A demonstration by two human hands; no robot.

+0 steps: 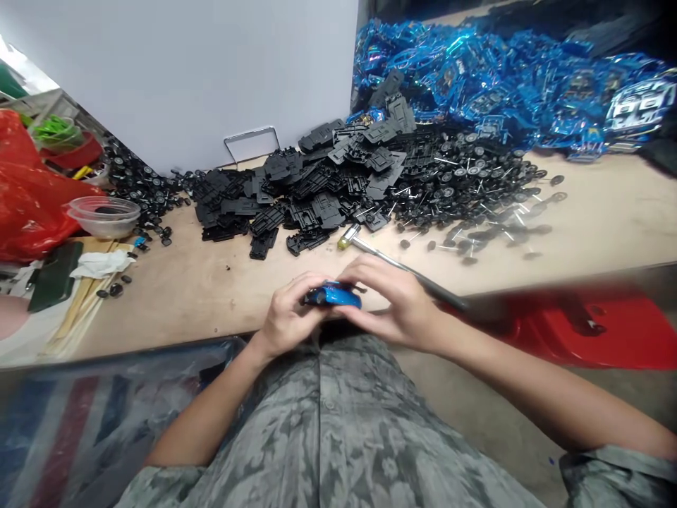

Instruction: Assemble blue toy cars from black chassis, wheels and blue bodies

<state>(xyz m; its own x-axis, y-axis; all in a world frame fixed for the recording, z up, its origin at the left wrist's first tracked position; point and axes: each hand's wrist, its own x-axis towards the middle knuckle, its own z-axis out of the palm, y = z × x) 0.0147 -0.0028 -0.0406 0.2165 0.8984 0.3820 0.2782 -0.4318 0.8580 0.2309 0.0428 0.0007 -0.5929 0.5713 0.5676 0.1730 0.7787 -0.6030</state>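
Between my two hands, over the front edge of the bench, is a small blue toy car body (341, 296) with dark parts at its left and upper side. My left hand (290, 310) pinches its left end, and my right hand (388, 300) grips the right end with thumb below and fingers above. The fingers hide part of the toy's underside and top. Just beyond my right hand lies a hammer (381, 255) with a yellowish-tipped head and a dark handle pointing right.
Black plastic chassis plates (317, 190) are heaped mid-bench, beside wheels on metal axles (470, 176). Shiny blue car bodies (476, 77) pile up behind. At left are a clear tub (104, 215), small black wheels (145, 183) and a red bag (34, 187). A red stool (624, 328) stands below right.
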